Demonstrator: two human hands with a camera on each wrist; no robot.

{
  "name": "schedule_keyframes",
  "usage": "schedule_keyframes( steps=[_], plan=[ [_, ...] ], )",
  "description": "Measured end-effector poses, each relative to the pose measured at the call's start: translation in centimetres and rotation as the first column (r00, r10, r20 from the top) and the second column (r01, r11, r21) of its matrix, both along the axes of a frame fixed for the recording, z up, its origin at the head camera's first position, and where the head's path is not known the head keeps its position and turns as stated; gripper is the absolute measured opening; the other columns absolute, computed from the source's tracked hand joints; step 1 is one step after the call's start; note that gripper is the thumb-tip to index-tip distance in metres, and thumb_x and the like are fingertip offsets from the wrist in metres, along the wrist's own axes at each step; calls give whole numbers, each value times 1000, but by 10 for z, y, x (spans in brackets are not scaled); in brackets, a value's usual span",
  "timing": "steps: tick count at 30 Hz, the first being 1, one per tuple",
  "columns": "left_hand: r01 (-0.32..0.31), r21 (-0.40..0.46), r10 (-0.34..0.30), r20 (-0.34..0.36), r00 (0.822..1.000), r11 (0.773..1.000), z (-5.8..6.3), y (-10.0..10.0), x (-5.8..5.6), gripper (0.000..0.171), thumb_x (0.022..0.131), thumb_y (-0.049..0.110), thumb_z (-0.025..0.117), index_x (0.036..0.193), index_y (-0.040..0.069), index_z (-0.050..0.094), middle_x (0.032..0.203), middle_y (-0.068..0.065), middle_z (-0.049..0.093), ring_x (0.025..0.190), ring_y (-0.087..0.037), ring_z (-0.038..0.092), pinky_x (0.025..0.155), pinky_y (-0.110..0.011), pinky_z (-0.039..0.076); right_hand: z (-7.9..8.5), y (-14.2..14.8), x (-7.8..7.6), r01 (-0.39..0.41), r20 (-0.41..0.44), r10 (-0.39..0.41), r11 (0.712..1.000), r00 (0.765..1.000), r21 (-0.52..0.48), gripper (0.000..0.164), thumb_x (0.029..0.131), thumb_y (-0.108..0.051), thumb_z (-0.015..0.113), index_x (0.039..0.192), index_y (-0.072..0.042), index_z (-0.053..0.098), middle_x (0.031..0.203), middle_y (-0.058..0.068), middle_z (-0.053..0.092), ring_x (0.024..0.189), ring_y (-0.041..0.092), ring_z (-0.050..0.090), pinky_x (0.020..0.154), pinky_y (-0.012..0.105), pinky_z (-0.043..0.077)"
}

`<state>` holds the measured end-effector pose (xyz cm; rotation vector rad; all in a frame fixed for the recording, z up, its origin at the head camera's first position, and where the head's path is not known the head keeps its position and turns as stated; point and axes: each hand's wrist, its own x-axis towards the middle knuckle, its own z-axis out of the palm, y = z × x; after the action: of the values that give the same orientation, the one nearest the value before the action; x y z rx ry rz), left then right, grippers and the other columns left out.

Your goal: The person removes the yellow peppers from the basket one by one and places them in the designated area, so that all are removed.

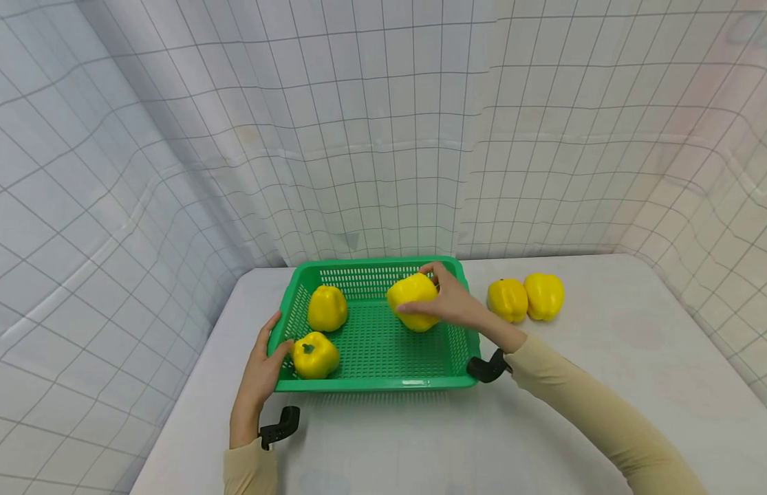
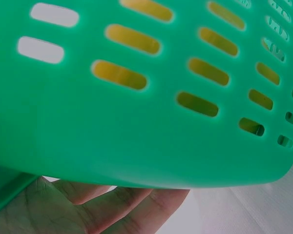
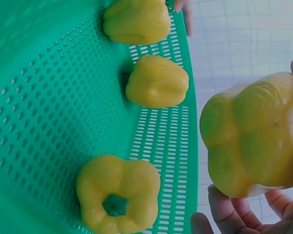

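A green plastic basket (image 1: 383,385) with slotted walls stands on the table. My left hand (image 1: 259,364) grips its left side, thumb over the rim and fingers along the outside; the left wrist view shows those fingers (image 2: 132,207) against the basket wall. Above the basket's right part, my right hand (image 1: 448,299) holds a yellow bell pepper (image 1: 413,292) between thumb and fingers. Inside the basket at left lie two more yellow bell peppers, one farther back (image 1: 327,309) and one nearer (image 1: 316,356). The right wrist view shows a third pepper (image 3: 118,192) in the basket, its green stem visible.
Two yellow bell peppers, one (image 1: 508,300) touching the other (image 1: 543,296), sit on the white table (image 1: 612,344) right of the basket. White grid-patterned curtains (image 1: 371,137) hang behind and on both sides. Each wrist carries a black mount.
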<state>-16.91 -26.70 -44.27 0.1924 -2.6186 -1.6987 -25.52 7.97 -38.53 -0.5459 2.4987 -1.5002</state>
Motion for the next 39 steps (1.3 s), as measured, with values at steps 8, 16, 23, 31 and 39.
schedule_keyframes(
  steps=[8, 16, 23, 31, 39],
  plan=[
    [3, 2, -3, -8, 1000, 1000, -1, -1, 0, 61, 101, 24, 44, 154, 26, 14, 155, -16, 12, 127, -38, 28, 98, -59, 23, -2, 11, 0, 56, -11, -56, 998, 998, -20, 77, 70, -50, 79, 125, -17, 37, 104, 14, 51, 86, 26, 56, 70, 36, 50],
    [6, 1, -6, -1, 1000, 1000, -3, -2, 0, 61, 101, 26, 44, 154, 29, 13, 155, -15, 13, 125, -38, 29, 97, -59, 25, -2, 21, 2, 92, -7, -92, 995, 996, -33, 74, 73, -48, 77, 125, -16, 37, 108, 14, 52, 89, 27, 55, 70, 37, 50],
    [7, 9, -7, -1, 1000, 1000, -3, -1, -1, 60, 101, 26, 44, 153, 30, 14, 155, -14, 14, 127, -36, 29, 98, -57, 24, -1, 33, 4, 115, 2, -115, 990, 993, -86, 75, 76, -44, 77, 129, -13, 34, 111, 16, 52, 93, 28, 54, 74, 38, 49],
    [9, 10, -9, 2, 1000, 1000, -3, -1, 0, 60, 101, 27, 44, 153, 31, 14, 155, -13, 13, 127, -36, 29, 98, -57, 24, 1, 48, 3, 146, 24, -144, 983, 989, -114, 79, 78, -44, 75, 135, -12, 31, 118, 17, 48, 99, 30, 53, 79, 40, 49],
    [8, 11, -8, 3, 1000, 1000, -2, -1, 0, 60, 101, 27, 44, 153, 31, 13, 155, -13, 12, 127, -35, 28, 98, -57, 24, -3, 62, 1, 215, 17, -215, 968, 976, -127, 77, 80, -43, 74, 132, -8, 30, 115, 17, 46, 97, 30, 52, 80, 38, 46]
  ],
)
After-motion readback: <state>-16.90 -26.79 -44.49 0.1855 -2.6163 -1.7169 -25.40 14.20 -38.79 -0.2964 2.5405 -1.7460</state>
